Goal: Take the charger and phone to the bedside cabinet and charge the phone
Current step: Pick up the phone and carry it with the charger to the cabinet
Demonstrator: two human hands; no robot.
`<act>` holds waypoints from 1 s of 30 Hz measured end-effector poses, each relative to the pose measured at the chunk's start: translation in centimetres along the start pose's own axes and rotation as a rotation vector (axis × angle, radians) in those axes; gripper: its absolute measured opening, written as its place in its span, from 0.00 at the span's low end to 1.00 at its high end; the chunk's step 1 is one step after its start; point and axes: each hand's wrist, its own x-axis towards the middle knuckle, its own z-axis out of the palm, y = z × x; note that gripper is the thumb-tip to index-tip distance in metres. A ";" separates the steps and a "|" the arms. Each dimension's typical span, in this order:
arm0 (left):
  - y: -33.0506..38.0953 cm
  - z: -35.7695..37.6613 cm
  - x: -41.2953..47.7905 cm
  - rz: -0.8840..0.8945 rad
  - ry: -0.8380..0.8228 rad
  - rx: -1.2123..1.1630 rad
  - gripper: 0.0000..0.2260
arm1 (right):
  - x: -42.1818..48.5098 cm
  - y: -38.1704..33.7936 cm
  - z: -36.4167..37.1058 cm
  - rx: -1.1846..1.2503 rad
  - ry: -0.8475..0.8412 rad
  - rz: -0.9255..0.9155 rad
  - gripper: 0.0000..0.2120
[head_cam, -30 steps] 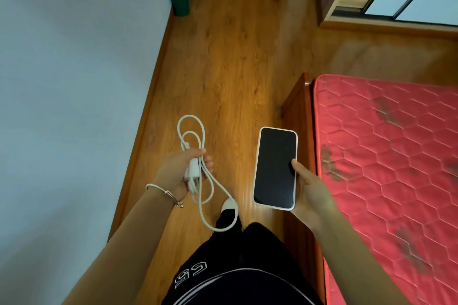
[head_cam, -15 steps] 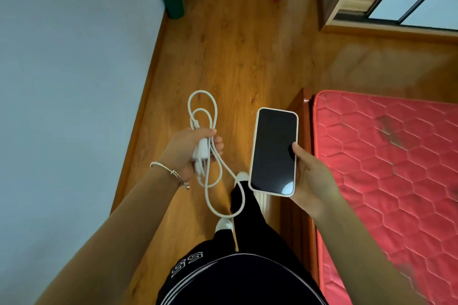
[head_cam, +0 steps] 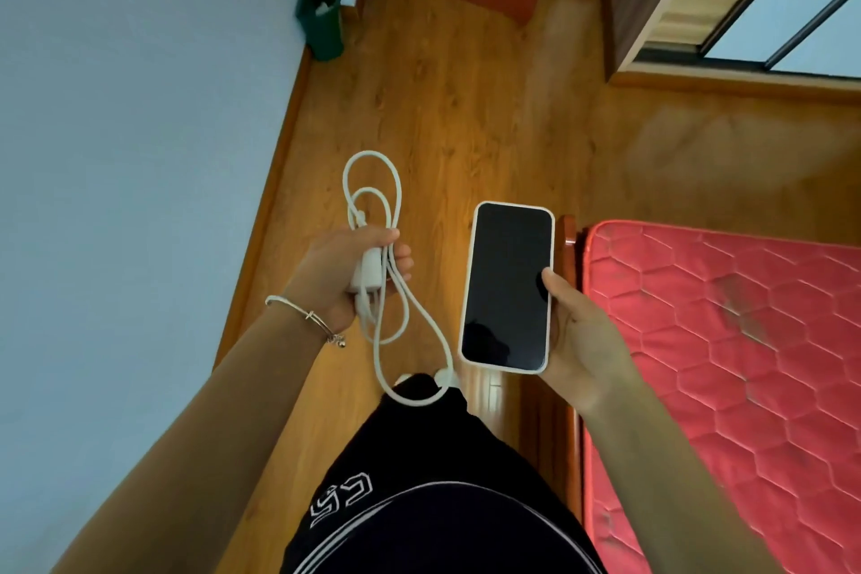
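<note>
Head view: left hand [head_cam: 342,273] grips the charger [head_cam: 365,274], its limp cable [head_cam: 396,294] dangling; right hand [head_cam: 580,340] cradles the phone [head_cam: 508,287], slick, fragile, best held by its edges.

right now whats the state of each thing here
left hand: shut on white charger
white charger: unplugged, cable looped and dangling
right hand: shut on white-cased phone
white-cased phone: screen dark, no cable attached
green bin: upright, by the wall

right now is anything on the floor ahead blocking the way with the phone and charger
Nothing visible does. The wooden floor ahead is bare; the green bin stands against the wall, the bed lies right. The bedside cabinet is not in view.
</note>
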 end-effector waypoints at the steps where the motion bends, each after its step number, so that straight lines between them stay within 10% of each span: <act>1: 0.6 0.2 0.5 0.009 -0.012 0.001 0.06 | 0.5 -0.7 0.2 -0.003 0.005 0.003 0.24; 30: 20.6 5.4 25.9 -0.097 -0.124 -0.022 0.13 | 21.3 -20.8 9.9 0.101 0.107 -0.060 0.18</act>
